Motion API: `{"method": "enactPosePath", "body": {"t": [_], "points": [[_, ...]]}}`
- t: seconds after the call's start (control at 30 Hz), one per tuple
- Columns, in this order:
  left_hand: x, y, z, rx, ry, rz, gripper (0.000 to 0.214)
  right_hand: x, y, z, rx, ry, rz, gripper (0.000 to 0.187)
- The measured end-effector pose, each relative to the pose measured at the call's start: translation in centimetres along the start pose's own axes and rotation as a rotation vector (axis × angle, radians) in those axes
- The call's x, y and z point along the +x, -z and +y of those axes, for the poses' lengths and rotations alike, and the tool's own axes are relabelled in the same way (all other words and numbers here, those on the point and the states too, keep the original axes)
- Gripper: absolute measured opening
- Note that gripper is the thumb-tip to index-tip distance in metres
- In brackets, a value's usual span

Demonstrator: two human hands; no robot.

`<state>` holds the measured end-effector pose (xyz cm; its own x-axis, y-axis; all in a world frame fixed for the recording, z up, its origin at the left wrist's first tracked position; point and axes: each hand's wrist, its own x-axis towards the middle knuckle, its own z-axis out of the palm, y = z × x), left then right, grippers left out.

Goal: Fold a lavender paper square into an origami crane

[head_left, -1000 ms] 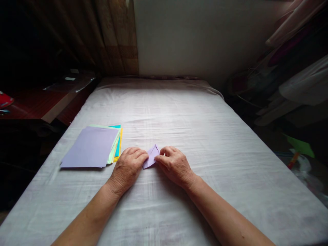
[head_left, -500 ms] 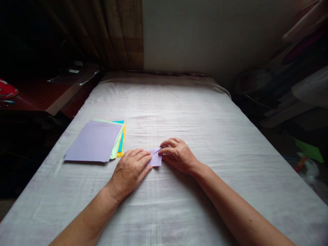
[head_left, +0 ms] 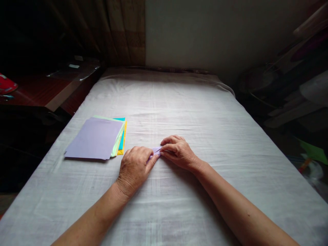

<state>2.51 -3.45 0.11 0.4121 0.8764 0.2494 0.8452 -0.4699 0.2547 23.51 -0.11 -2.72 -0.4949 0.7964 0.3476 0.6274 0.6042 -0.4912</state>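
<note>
A small folded piece of purple paper (head_left: 156, 150) lies on the white cloth between both hands, its near part turned up. My left hand (head_left: 138, 160) is closed on its left and near side, the thumb along the near edge and the fingers curled over it. On the right edge, my right hand (head_left: 176, 150) pinches the paper with thumb and fingertips. Much of the paper is hidden under the fingers. To the left of my left hand is a stack of coloured paper sheets (head_left: 93, 138), purple on top, with green, blue and yellow edges showing.
The bed or table under a white sheet (head_left: 194, 109) stretches to the wall. At left, a brown wooden table (head_left: 48, 92) carries a clear plastic sleeve (head_left: 77, 70) and a red object (head_left: 6, 83). A green sheet-like thing (head_left: 314, 150) is at the right edge.
The near part of the purple paper, flat before, is now folded up and away from me. My left thumb has moved forward with it and the left fingers have curled. The right hand has barely moved.
</note>
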Motion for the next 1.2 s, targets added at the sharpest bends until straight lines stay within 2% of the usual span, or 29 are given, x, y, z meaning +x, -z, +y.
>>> {"method": "enactPosePath", "body": {"t": [0.13, 0.43, 0.77, 0.9, 1.0, 1.2], "points": [[0.04, -0.25, -0.15, -0.027, 0.018, 0.009, 0.016, 0.28, 0.27, 0.23, 0.043, 0.005, -0.025, 0.008], [-0.20, -0.28, -0.19, -0.069, 0.005, 0.022, 0.011, 0.88, 0.26, 0.41, 0.032, -0.039, -0.020, 0.006], [-0.32, -0.28, -0.05, -0.121, 0.024, 0.024, 0.015, 0.88, 0.07, -0.29, -0.023, -0.086, -0.022, 0.008], [-0.29, -0.31, -0.08, -0.114, 0.020, 0.013, 0.014, 0.70, 0.40, -0.20, 0.011, -0.065, -0.042, 0.010], [-0.26, -0.38, -0.20, -0.134, 0.027, 0.012, 0.012, 0.58, 0.61, -0.02, 0.048, -0.038, -0.075, 0.007], [-0.19, -0.66, -0.43, -0.183, 0.050, 0.029, 0.012, 0.75, 0.22, -0.32, 0.045, -0.111, -0.037, 0.001]]}}
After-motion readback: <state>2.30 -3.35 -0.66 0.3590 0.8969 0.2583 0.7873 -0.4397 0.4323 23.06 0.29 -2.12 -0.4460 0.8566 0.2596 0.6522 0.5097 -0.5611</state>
